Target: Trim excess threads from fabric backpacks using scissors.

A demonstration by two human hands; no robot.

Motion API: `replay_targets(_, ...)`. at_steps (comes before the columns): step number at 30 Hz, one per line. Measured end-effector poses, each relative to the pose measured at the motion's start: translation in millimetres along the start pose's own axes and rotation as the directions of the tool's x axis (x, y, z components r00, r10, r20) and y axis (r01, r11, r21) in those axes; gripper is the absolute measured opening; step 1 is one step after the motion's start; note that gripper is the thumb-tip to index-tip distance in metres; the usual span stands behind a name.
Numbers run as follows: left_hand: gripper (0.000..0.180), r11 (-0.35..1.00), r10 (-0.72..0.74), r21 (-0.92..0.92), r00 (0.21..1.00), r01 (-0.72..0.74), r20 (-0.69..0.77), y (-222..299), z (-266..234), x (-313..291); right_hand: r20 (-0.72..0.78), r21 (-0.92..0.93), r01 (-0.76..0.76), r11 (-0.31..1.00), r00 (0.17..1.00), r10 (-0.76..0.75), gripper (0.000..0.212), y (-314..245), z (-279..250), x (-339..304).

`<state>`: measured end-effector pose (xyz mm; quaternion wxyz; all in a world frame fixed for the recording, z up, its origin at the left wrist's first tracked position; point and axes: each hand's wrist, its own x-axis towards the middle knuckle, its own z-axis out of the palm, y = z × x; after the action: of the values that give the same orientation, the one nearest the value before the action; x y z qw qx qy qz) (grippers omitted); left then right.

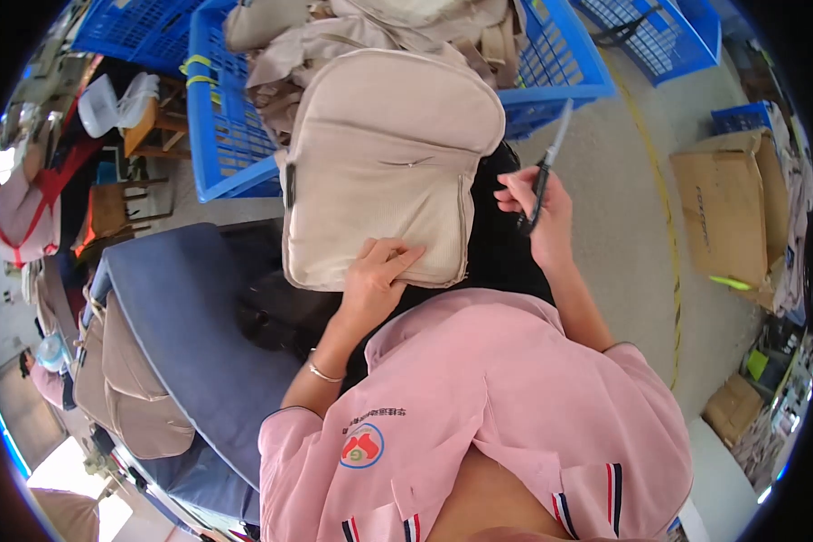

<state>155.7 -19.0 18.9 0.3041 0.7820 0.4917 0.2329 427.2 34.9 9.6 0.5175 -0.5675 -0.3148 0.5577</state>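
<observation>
A beige backpack point(379, 203) lies across my lap, its rounded flap toward the blue crate in front. It has a front pocket, a side zipper and a small dark tab on the left edge. My left hand point(381, 269) grips it near the lower edge, fingers bent over the fabric; what the thumb side holds underneath is hidden. Apart from the bag, to its right, my right hand point(540, 206) is closed round the black handles of a pair of scissors point(556, 144). The blades point up and away from me and look nearly closed.
Straight ahead, a blue plastic crate point(235, 135) is heaped with beige bag pieces point(316, 41). Another blue crate point(659, 45) stands far right. An open cardboard box point(723, 203) sits on the right. At left is a blue padded surface point(181, 307) with beige bags point(135, 388); another person point(36, 208) works beyond.
</observation>
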Motion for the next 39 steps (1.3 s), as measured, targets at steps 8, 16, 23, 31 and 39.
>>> replay_targets(8,0.058,0.985,-0.153,-0.097,0.979,0.14,-0.135,33.7,39.9,1.1,0.006,-0.315,0.002,0.949,1.0,0.0,0.036,27.2,1.9,-19.4)
replay_targets(16,0.04,0.983,0.177,-0.066,0.977,-0.17,0.118,25.9,2.2,79.5,0.085,-0.423,0.151,0.894,0.988,-0.126,0.026,37.4,-17.8,-39.4)
replay_targets(23,0.024,0.672,0.646,0.278,0.727,-0.686,0.232,41.9,-19.3,241.2,0.256,-0.505,0.277,0.818,0.952,-0.165,0.028,-23.6,-18.8,-60.1)
replay_targets(31,0.01,0.679,0.66,0.17,0.696,-0.714,0.283,70.9,-48.1,256.8,0.22,-0.575,0.339,0.745,0.941,-0.258,0.027,-17.1,-82.9,-29.2)
replay_targets(39,0.009,0.706,0.573,0.235,0.734,-0.668,0.364,94.0,-50.8,249.4,0.032,-0.436,0.345,0.831,0.929,-0.368,0.035,-28.6,-40.5,-8.8)
